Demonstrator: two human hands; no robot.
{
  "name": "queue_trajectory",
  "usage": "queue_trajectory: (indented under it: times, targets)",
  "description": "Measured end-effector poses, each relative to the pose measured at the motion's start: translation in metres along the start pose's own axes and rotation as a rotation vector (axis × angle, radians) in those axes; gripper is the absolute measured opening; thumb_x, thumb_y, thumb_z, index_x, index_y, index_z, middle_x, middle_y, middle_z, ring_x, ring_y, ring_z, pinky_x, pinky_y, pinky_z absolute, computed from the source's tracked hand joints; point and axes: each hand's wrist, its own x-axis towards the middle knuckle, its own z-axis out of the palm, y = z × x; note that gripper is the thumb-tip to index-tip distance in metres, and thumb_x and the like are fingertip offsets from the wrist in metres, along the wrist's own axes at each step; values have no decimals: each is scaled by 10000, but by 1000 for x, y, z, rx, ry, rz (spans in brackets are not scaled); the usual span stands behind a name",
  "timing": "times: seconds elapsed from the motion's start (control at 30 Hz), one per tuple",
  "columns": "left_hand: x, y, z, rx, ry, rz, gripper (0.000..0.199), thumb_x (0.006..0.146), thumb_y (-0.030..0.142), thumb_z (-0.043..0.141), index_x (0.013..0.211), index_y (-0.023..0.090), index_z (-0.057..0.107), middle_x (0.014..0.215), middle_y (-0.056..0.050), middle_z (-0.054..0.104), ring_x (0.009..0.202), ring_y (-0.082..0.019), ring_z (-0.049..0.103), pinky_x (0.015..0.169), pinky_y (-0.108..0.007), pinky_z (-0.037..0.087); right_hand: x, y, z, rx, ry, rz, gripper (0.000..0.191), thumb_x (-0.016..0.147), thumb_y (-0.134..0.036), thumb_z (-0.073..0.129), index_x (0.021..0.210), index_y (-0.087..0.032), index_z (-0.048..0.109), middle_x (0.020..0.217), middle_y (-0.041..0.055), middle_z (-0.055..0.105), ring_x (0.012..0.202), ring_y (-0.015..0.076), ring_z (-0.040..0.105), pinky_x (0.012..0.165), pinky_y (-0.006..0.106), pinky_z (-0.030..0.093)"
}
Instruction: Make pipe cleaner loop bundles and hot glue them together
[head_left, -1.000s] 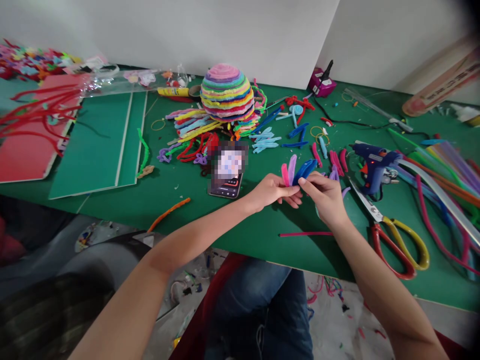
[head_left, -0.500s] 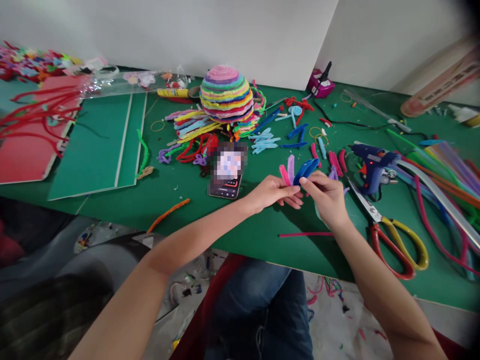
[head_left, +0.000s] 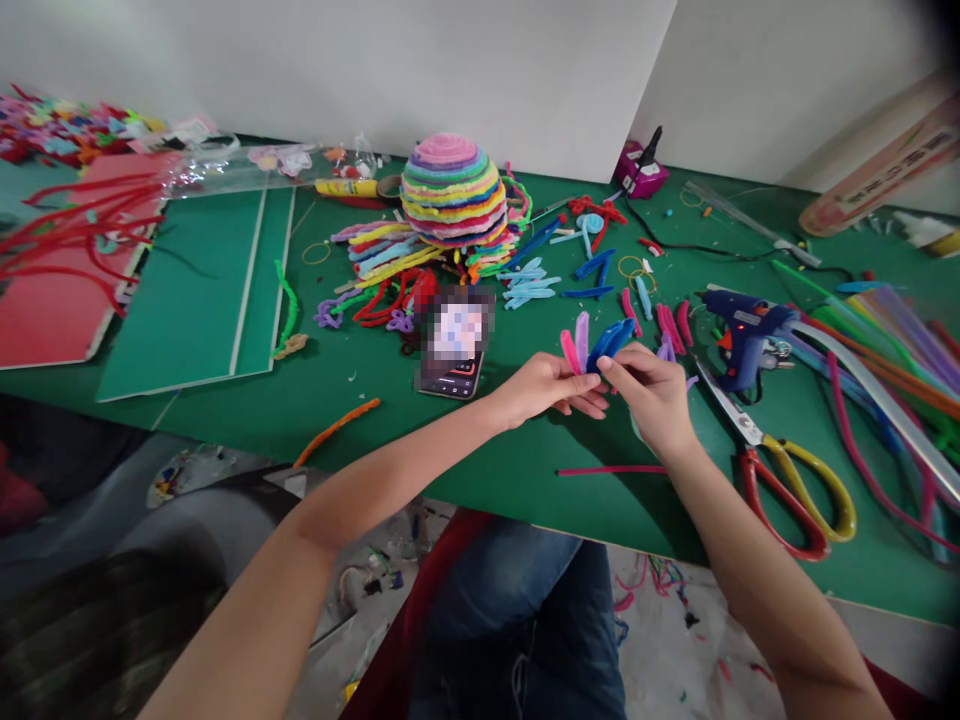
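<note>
Between my two hands, above the green table (head_left: pixel 510 470), is a small bunch of folded pipe cleaners: a pink one (head_left: pixel 569 351), a lilac one (head_left: pixel 582 342) and blue ones (head_left: pixel 611 343). My left hand (head_left: pixel 551 387) pinches the bunch from below on its left side, fingers closed. On the right, my right hand (head_left: pixel 656 395) grips the blue pipe cleaners between thumb and fingers. The fingers of both hands nearly meet, and the lower ends of the bunch are hidden there. A magenta pipe cleaner (head_left: pixel 611 469) lies on the table below my hands.
Large scissors (head_left: pixel 765 440) and a blue glue gun (head_left: pixel 754 325) lie to the right, beside loose pipe cleaners (head_left: pixel 892 350). A phone (head_left: pixel 454 350) lies left of my hands. Behind it stands a striped pipe-cleaner dome (head_left: pixel 454 190). Green board (head_left: pixel 199 290) sits at left.
Almost nothing differs. The fingers have shifted very slightly around the blue pipe cleaners, and both hands keep their place.
</note>
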Motion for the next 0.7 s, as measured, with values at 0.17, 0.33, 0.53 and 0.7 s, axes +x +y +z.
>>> queue_trajectory:
  times: [0.17,0.33,0.53,0.7]
  targets:
    - [-1,1,0,3,27,3,202,874,297,627,935,111,675,849,-75,745,707,-109,706,578,-209,392,1,-2,0,-9,5,10,279,769,-418,700,596,-208,636,603,-2,563,584,122,482,585,306,403]
    - [-1,2,0,-2,28,30,193,869,284,634,924,102,666,841,-75,740,712,-110,706,588,-210,398,1,-4,0,-8,-10,-2,257,768,-365,704,584,-203,626,589,-10,549,569,113,468,585,300,395]
    - [-1,2,1,-6,25,16,259,878,350,621,971,114,670,865,-80,745,712,-108,702,599,-210,405,1,-5,0,3,-4,-9,234,765,-336,706,586,-204,637,593,-7,558,577,116,474,578,298,394]
    - [0,4,1,-19,46,4,257,881,358,617,980,129,679,842,-68,746,676,-96,690,580,-205,392,1,-5,-1,-11,8,7,241,771,-373,703,606,-206,647,607,-1,571,594,125,487,592,306,404]
